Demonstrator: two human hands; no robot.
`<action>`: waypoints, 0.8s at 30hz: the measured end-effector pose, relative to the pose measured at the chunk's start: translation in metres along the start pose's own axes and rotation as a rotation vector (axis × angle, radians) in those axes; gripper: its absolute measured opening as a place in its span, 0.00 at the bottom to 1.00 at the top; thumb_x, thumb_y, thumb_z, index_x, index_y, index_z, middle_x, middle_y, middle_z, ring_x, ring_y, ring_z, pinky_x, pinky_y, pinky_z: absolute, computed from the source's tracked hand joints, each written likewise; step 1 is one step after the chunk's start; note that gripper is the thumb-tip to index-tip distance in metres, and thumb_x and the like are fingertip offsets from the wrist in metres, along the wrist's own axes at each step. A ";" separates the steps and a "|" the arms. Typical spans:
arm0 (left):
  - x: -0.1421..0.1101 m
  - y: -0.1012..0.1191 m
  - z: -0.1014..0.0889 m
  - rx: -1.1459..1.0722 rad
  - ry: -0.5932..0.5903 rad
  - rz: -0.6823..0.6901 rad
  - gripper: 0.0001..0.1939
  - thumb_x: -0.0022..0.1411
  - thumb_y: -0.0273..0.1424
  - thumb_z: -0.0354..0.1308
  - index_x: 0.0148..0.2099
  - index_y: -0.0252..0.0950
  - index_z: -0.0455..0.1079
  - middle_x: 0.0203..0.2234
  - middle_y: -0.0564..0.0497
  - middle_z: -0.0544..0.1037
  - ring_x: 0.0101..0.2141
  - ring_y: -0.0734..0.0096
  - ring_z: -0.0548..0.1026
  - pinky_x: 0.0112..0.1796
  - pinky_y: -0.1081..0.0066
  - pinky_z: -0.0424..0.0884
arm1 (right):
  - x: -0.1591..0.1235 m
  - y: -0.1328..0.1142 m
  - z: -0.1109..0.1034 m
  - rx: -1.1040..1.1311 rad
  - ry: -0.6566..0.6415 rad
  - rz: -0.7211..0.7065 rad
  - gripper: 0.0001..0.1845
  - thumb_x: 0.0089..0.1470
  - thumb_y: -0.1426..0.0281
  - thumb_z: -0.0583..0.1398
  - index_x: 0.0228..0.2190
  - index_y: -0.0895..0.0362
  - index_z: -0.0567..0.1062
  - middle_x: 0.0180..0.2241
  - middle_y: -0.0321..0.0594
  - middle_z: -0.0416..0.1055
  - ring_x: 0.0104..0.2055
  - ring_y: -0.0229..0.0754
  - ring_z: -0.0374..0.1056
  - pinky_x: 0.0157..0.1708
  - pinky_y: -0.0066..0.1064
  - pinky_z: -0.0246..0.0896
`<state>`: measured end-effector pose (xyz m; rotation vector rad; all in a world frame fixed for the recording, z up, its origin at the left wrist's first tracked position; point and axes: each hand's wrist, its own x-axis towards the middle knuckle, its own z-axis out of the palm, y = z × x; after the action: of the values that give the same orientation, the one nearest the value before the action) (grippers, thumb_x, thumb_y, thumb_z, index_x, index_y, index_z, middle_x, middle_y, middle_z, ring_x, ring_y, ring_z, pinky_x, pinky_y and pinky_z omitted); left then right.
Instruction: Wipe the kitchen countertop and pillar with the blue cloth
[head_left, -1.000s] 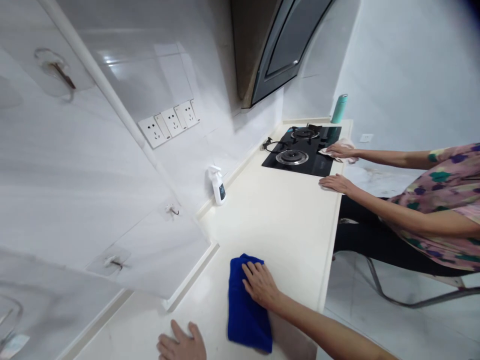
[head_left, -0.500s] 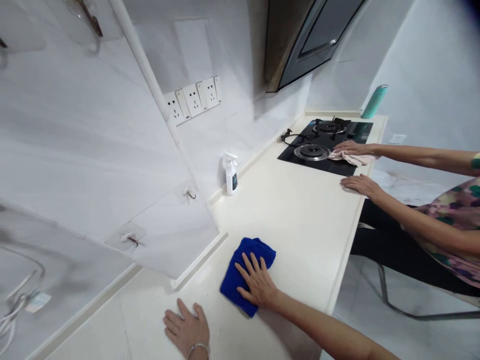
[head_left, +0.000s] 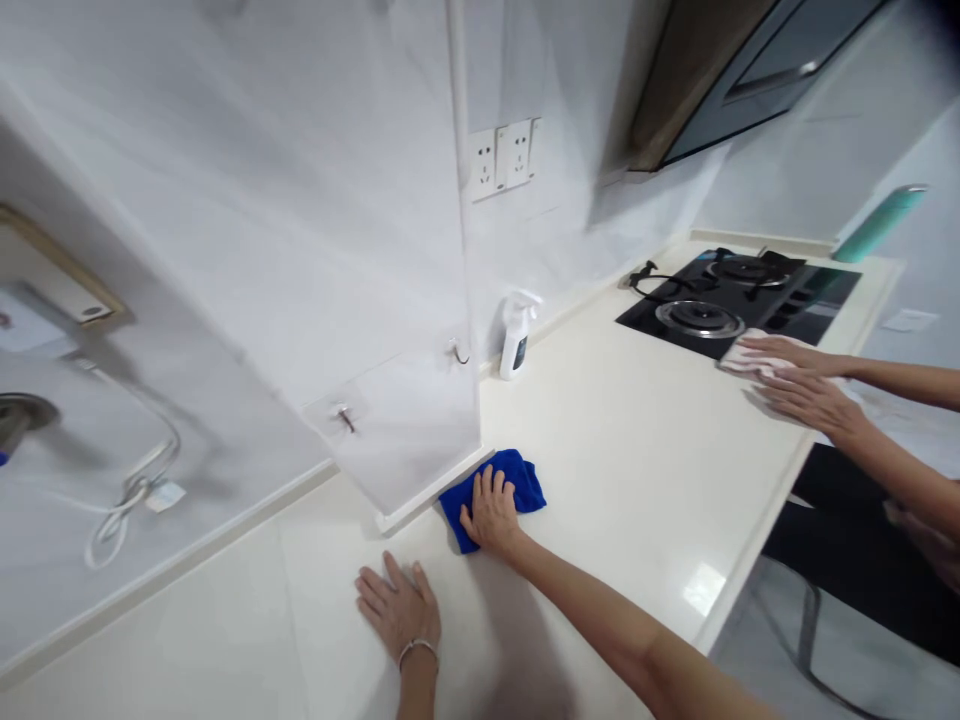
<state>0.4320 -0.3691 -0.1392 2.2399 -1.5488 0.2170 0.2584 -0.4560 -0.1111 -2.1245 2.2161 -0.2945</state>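
Lying on top of a blue cloth [head_left: 529,487], the right hand [head_left: 493,508] has its fingers stretched out and a little apart. The cloth is right under this hand, flat on the cream counter [head_left: 622,450]. Some of it pokes out past the fingers on the right, and a smaller bit shows on the left by the thumb. Its back edge is up against the white strip [head_left: 442,490] at the bottom of the wall corner. The left hand [head_left: 401,608] is loose and spread out, palm down on the counter, with nothing in it. It is near the cloth but apart from it, lower and to the left. A bracelet [head_left: 418,651] is on its wrist. Behind the cloth, a white spray bottle [head_left: 517,337] stands by the wall. Farther right, another person's hand [head_left: 787,352] rests on a pale pink cloth [head_left: 742,358] at the edge of the black stove [head_left: 739,295]
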 end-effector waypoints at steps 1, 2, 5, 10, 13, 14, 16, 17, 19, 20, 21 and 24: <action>0.000 -0.001 0.000 -0.017 -0.002 -0.007 0.30 0.69 0.40 0.42 0.65 0.27 0.59 0.67 0.23 0.50 0.68 0.38 0.42 0.61 0.38 0.52 | -0.004 -0.011 0.002 -0.005 0.002 -0.005 0.40 0.59 0.59 0.54 0.63 0.74 0.57 0.66 0.68 0.47 0.64 0.75 0.45 0.55 0.63 0.46; 0.000 -0.002 -0.001 -0.036 -0.002 -0.016 0.30 0.69 0.40 0.41 0.66 0.27 0.58 0.67 0.24 0.50 0.68 0.38 0.43 0.61 0.38 0.52 | -0.010 -0.024 0.006 -0.007 0.004 -0.023 0.40 0.59 0.59 0.54 0.63 0.75 0.57 0.66 0.68 0.47 0.64 0.75 0.46 0.55 0.64 0.47; -0.001 -0.007 -0.002 -0.100 -0.005 -0.050 0.31 0.69 0.40 0.40 0.68 0.29 0.55 0.66 0.26 0.53 0.68 0.41 0.45 0.62 0.40 0.52 | -0.034 -0.065 0.022 0.028 0.007 -0.126 0.39 0.59 0.59 0.52 0.63 0.74 0.56 0.65 0.68 0.50 0.64 0.74 0.47 0.54 0.65 0.48; 0.001 -0.016 -0.001 -0.210 -0.014 -0.076 0.29 0.69 0.40 0.38 0.65 0.30 0.60 0.65 0.32 0.61 0.67 0.45 0.51 0.63 0.43 0.53 | -0.060 -0.101 0.037 0.065 -0.039 -0.353 0.32 0.62 0.68 0.47 0.65 0.67 0.54 0.66 0.63 0.51 0.65 0.65 0.50 0.57 0.62 0.50; 0.003 -0.017 0.001 -0.197 -0.005 -0.069 0.29 0.68 0.41 0.41 0.63 0.30 0.63 0.64 0.33 0.62 0.67 0.43 0.50 0.63 0.41 0.53 | -0.058 -0.085 0.028 0.098 -0.056 -0.479 0.35 0.63 0.61 0.50 0.67 0.62 0.51 0.67 0.62 0.49 0.64 0.65 0.53 0.57 0.62 0.52; 0.003 -0.016 0.001 -0.179 -0.003 -0.066 0.30 0.67 0.42 0.43 0.63 0.30 0.63 0.64 0.33 0.62 0.67 0.42 0.50 0.63 0.40 0.53 | -0.058 -0.076 0.024 0.111 -0.046 -0.500 0.37 0.62 0.58 0.51 0.67 0.59 0.49 0.67 0.61 0.48 0.63 0.66 0.55 0.56 0.62 0.53; 0.004 -0.015 0.001 -0.143 -0.010 -0.055 0.31 0.65 0.44 0.46 0.63 0.31 0.63 0.65 0.32 0.61 0.67 0.41 0.50 0.63 0.40 0.52 | -0.060 -0.059 0.016 0.119 -0.010 -0.474 0.40 0.62 0.55 0.51 0.68 0.57 0.47 0.67 0.60 0.48 0.60 0.65 0.58 0.53 0.60 0.57; 0.004 -0.014 0.001 -0.127 -0.021 -0.049 0.31 0.64 0.44 0.47 0.63 0.32 0.63 0.65 0.32 0.61 0.67 0.41 0.50 0.63 0.40 0.53 | -0.064 -0.052 0.014 0.114 0.014 -0.432 0.40 0.62 0.55 0.51 0.68 0.57 0.46 0.67 0.60 0.48 0.59 0.65 0.59 0.52 0.59 0.59; 0.005 -0.013 -0.001 -0.096 -0.053 -0.038 0.31 0.63 0.45 0.48 0.63 0.34 0.64 0.65 0.33 0.61 0.67 0.41 0.50 0.63 0.41 0.52 | -0.073 -0.038 0.011 0.096 0.061 -0.356 0.39 0.63 0.56 0.51 0.68 0.58 0.46 0.67 0.60 0.48 0.58 0.64 0.61 0.51 0.57 0.60; 0.006 -0.013 -0.002 -0.084 -0.071 -0.032 0.32 0.63 0.46 0.48 0.64 0.35 0.63 0.65 0.34 0.60 0.67 0.41 0.50 0.63 0.42 0.51 | -0.079 -0.031 0.011 0.089 0.078 -0.332 0.39 0.63 0.56 0.51 0.68 0.57 0.46 0.67 0.59 0.48 0.57 0.63 0.61 0.51 0.57 0.61; 0.007 -0.012 -0.004 -0.075 -0.089 -0.026 0.33 0.63 0.46 0.47 0.64 0.35 0.62 0.65 0.34 0.60 0.67 0.41 0.49 0.64 0.42 0.50 | -0.085 -0.024 0.010 0.089 0.091 -0.311 0.39 0.63 0.57 0.51 0.68 0.56 0.46 0.67 0.58 0.48 0.57 0.62 0.62 0.51 0.56 0.62; 0.007 -0.010 -0.012 -0.071 -0.159 -0.018 0.37 0.61 0.48 0.47 0.66 0.30 0.59 0.66 0.35 0.59 0.67 0.41 0.49 0.65 0.44 0.47 | -0.103 0.008 0.007 0.155 0.121 -0.280 0.35 0.64 0.60 0.51 0.67 0.59 0.50 0.66 0.56 0.52 0.60 0.58 0.61 0.55 0.51 0.61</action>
<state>0.4454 -0.3667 -0.1284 2.2615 -1.5894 -0.0215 0.2572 -0.3540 -0.1284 -2.3831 1.8754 -0.6022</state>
